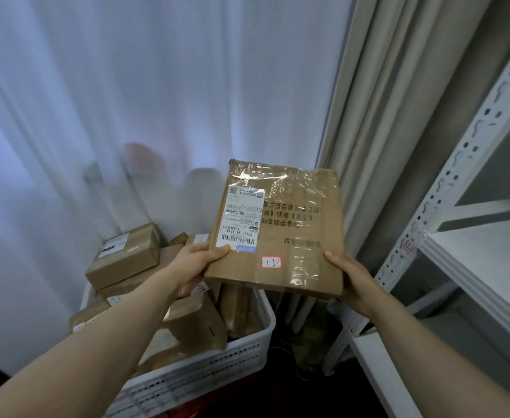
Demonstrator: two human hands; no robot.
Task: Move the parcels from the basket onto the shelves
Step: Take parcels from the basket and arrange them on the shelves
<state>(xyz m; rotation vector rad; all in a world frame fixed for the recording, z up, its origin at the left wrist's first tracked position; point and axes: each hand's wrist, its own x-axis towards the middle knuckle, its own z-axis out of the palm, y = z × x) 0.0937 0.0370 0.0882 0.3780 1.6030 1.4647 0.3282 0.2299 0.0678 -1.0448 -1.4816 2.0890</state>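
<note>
parcel storeroom — shelves (474, 251), basket (217, 366) of parcels (121, 257)

Cool, bluish daylight comes through the sheer curtain (157, 101) at the back, brightest at its upper middle, so everything in front of it is backlit and dim. The floor (323, 396) along the bottom is nearly black. Clear tape on the flat parcel (296, 236) throws small white glare patches near its top edge, and its label print is soft. Shapes behind the curtain are blurred. Wide-angle distortion bows the shelf upright (447, 188) and stretches the forearms (66, 357) toward the lower corners.
</note>
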